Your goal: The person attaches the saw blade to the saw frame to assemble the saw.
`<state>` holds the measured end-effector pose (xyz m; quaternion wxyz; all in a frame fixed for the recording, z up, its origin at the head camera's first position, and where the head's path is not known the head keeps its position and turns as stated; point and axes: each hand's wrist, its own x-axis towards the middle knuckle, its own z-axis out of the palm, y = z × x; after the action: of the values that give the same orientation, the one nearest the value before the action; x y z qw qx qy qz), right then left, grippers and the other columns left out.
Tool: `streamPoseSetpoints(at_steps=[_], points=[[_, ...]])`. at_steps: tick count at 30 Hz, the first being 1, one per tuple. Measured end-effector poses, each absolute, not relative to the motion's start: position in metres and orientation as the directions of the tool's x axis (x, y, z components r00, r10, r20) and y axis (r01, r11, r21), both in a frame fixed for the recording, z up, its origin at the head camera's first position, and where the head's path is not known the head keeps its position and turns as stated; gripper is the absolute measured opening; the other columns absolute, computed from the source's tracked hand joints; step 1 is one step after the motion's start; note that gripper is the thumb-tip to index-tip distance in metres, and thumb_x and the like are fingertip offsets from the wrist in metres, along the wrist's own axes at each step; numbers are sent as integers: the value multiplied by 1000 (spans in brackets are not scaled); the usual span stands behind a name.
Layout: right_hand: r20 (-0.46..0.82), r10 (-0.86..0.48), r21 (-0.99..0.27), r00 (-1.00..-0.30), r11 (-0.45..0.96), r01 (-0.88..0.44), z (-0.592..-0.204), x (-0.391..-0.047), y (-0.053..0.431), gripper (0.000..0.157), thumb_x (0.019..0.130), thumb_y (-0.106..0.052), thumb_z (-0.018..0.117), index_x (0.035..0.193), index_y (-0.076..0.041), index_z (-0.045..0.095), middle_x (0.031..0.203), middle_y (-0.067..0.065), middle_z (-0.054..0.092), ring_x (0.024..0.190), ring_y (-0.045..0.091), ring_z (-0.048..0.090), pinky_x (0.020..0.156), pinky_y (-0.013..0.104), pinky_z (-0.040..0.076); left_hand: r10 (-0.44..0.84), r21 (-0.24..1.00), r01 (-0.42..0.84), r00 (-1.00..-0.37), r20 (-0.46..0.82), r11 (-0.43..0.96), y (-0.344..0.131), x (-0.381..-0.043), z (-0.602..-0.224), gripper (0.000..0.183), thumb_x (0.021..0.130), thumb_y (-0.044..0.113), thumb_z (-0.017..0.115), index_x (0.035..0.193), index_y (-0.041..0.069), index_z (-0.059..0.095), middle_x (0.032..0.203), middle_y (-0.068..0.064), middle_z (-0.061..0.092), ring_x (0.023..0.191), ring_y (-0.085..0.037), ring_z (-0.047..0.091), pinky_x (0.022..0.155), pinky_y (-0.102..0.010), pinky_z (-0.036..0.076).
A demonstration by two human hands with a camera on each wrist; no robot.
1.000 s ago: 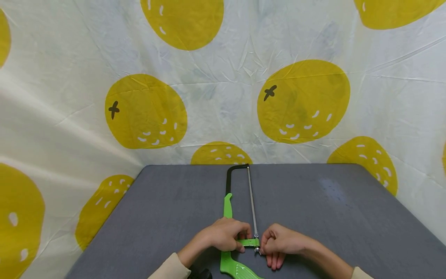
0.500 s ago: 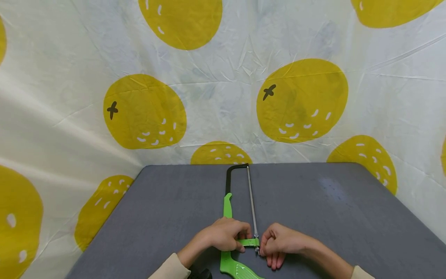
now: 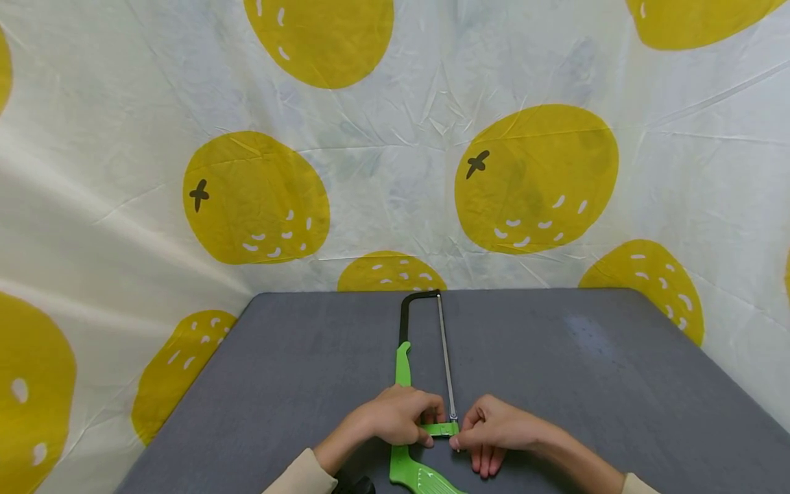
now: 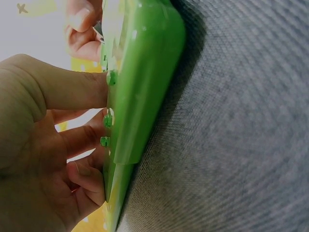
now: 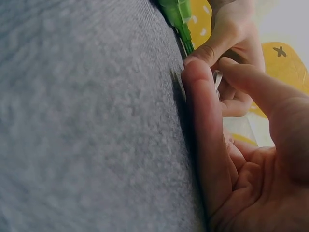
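A hacksaw (image 3: 403, 367) with a green handle and black front frame lies flat on the grey table. Its thin silver blade (image 3: 446, 357) runs along the right side. My left hand (image 3: 398, 415) grips the green body, with thumb and fingers about the short green crosspiece (image 3: 441, 429). At the near end of the blade, my right hand (image 3: 503, 429) pinches the metal wing nut between thumb and forefinger. That nut is mostly hidden behind the thumb; a sliver of metal (image 5: 218, 79) shows in the right wrist view. The other right fingers rest on the table.
The grey table (image 3: 555, 370) stretches out ahead and to both sides. A pale curtain with yellow fruit prints (image 3: 395, 171) hangs behind it and at the sides. Something small and black (image 3: 364, 486) shows at the bottom edge near the left sleeve.
My right thumb has moved left across the wing nut, which has turned and is now largely covered. The left hand and the hacksaw stay in place.
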<state>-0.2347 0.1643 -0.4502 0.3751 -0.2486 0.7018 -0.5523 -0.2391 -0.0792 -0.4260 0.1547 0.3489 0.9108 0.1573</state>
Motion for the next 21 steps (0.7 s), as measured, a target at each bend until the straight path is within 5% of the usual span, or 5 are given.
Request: streamPoseSetpoints(at_steps=[21], points=[[-245,-776,-962,-581,267,50,-447,-235,165,41,96,-21,70,91,20,67,62,-4,69,51,1,66,47,19,52,683,391,588,-712,-167,708,-79,-239,-425,23,86,28,85,102,32,69,83,21,64,70,6,54,67,-17,44]])
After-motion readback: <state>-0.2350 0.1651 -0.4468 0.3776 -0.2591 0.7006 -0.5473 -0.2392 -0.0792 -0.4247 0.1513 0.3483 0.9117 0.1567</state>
